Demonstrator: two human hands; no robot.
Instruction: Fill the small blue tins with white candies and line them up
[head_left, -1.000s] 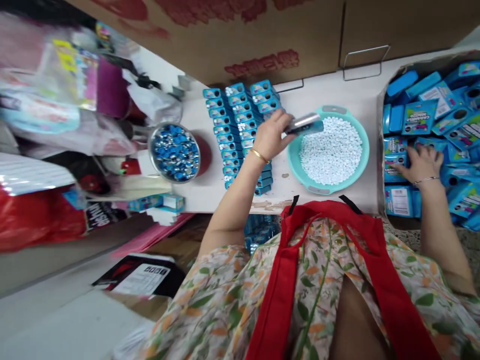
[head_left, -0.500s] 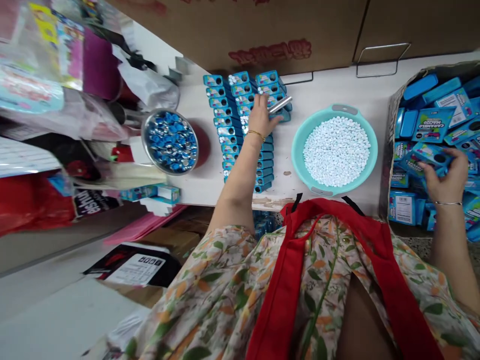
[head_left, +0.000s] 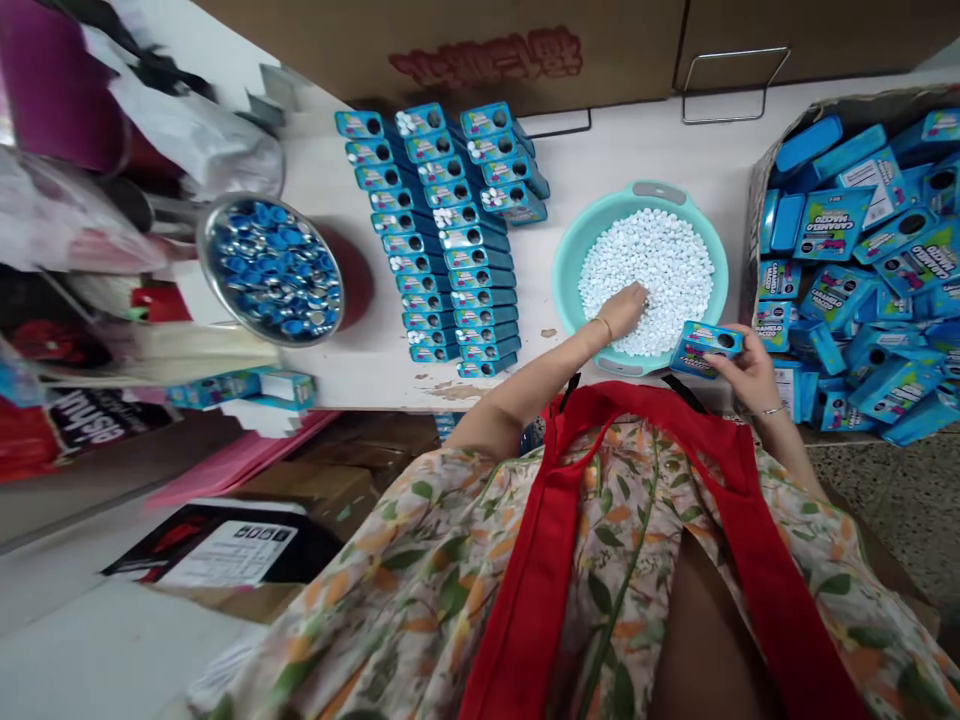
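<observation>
My left hand (head_left: 624, 308) reaches into a turquoise basin (head_left: 568, 240) of small white candies (head_left: 660, 260). Its fingers are closed and point down into them; a small glint at the fingertips is all that shows of the metal tube. Just right of the basin's near rim, my right hand (head_left: 752, 375) grips a small blue candy box (head_left: 705, 348) by its right end, its round dark hole facing up. A carton (head_left: 759, 215) on the right is full of similar blue boxes (head_left: 836, 222).
Left of the basin stand rows of blue boxes (head_left: 480, 270) with round holes, several with white candies on top. Farther left is a metal bowl (head_left: 206, 262) of blue and silver pieces. A large cardboard box (head_left: 622, 60) with wire handles lines the back.
My left hand has moved right from the box rows into the basin of candies. My right hand has lifted a blue box out of the carton and brought it left beside the basin.
</observation>
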